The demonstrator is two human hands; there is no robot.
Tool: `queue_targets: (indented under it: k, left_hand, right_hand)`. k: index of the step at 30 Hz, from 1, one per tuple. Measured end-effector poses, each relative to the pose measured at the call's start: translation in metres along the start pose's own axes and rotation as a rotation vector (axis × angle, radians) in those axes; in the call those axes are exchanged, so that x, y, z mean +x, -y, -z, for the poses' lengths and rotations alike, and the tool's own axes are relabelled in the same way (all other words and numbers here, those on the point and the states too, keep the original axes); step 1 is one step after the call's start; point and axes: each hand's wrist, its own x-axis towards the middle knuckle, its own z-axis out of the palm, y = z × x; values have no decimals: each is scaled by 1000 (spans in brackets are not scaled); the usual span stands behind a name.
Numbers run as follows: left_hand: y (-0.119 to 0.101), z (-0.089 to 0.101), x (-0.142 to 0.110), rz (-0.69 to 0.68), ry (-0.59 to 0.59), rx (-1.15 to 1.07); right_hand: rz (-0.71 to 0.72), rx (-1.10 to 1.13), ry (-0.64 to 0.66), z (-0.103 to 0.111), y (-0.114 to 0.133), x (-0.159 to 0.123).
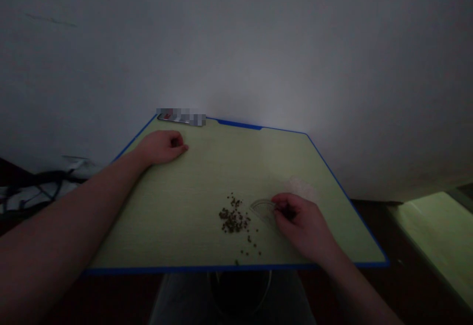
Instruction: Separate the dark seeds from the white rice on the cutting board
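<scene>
My right hand (301, 221) pinches the edge of a see-through piece with a curved, double-lined rim (263, 205), perhaps clear plastic; its exact kind is unclear. Just left of that piece lies a loose pile of small dark brown grains (233, 219), like peppercorns, with several strays scattered toward the near edge. My left hand (162, 146) rests on the board's far left part, fingers curled in and thumb against them, with nothing visible in it. Behind my right hand is a faint whitish patch (303, 187), too blurred to name.
A pale tabletop (185, 202) with blue edging stands against a grey wall (236, 44). At its far left corner lies a phone (181, 118). Below the near edge, between my legs, is a dark round container (240, 293). Black cables (48, 182) run at the left.
</scene>
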Motion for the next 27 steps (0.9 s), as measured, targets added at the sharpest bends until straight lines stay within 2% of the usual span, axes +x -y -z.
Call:
queue_targets:
  k: [3, 7, 15, 21, 27]
  left_hand:
    - [-1, 1, -1, 0, 3, -11]
    - [-2, 2, -1, 14, 6, 2]
    - [-1, 0, 0, 23, 6, 5]
    - [-1, 0, 0, 22, 2, 13]
    - [-2, 1, -1, 15, 1, 9]
  right_hand:
    - [32, 1, 22, -8, 8, 4]
    - [15, -51, -15, -13, 10, 10]
    - [-60, -91, -162, 2, -11, 21]
    - [18, -11, -42, -4, 5, 20]
    - [76, -43, 23, -11, 21, 25]
